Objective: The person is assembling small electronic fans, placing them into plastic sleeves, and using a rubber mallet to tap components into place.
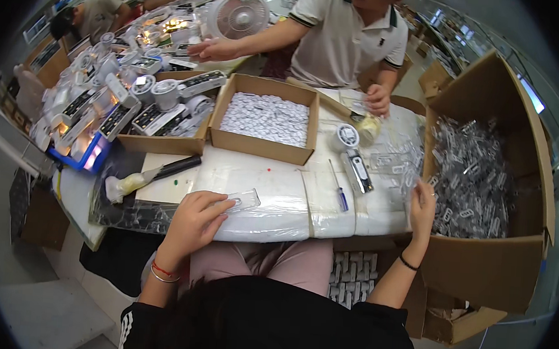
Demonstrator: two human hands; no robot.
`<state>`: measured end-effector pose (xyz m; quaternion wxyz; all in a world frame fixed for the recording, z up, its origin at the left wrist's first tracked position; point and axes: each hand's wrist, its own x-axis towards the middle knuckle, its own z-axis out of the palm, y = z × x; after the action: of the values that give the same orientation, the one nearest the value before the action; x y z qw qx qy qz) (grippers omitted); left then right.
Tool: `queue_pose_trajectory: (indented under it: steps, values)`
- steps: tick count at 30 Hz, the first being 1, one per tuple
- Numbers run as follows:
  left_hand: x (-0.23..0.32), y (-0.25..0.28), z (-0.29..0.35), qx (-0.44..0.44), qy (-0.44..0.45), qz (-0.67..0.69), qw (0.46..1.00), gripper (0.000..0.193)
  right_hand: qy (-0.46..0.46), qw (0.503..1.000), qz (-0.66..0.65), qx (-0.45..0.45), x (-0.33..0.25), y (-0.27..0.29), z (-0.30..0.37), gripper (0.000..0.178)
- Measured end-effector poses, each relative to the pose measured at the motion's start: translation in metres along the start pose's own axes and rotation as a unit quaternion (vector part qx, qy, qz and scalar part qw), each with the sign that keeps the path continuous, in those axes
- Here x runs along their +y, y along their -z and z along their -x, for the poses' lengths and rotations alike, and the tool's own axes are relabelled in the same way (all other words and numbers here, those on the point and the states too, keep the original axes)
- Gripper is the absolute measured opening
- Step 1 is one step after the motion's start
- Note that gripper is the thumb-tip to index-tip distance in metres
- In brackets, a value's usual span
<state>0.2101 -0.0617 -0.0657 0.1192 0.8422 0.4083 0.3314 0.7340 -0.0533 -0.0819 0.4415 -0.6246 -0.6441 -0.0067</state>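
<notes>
My left hand (200,219) is at the near edge of the table, its fingers closed on one end of a clear rectangular plastic cover (246,199). To the right, beside the big carton, my right hand (422,207) is pinched on a thin clear plastic piece (410,182). More clear plastic pieces (390,161) lie loose on the table just beyond it. Between my hands are a screwdriver (341,195) with a blue handle and a white device (359,172) with a round head and a dark panel.
At right stands a tall open carton (480,269) of clear plastic parts. A shallow cardboard box (262,148) holds many small white pieces. White fan-like units fill a box (162,144) and blue tray (93,155) at left. A black-handled tool (176,167) lies nearby. Opposite, a co-worker's arm (263,42) reaches left.
</notes>
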Motion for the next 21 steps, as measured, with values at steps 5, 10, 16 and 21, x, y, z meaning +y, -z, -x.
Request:
queue_pose_trajectory:
  steps: [5,10,16,21]
  values:
    - [-0.012,0.008,0.014,0.023,0.017,-0.02,0.999,0.033,0.058,0.994,-0.087,0.037,-0.107,-0.069,-0.081,0.027]
    - [-0.013,0.006,0.014,0.037,0.038,-0.008,0.999,0.039,0.332,0.925,-0.003,-0.186,-0.2,-0.164,-0.132,0.016]
    - [-0.017,0.003,0.018,0.054,0.031,0.008,0.998,0.04,0.203,0.907,0.094,-0.357,-0.201,-0.24,-0.159,0.023]
    - [-0.02,0.004,0.017,0.058,0.036,0.019,0.997,0.038,0.127,0.919,0.134,-0.347,-0.192,-0.261,-0.154,0.026]
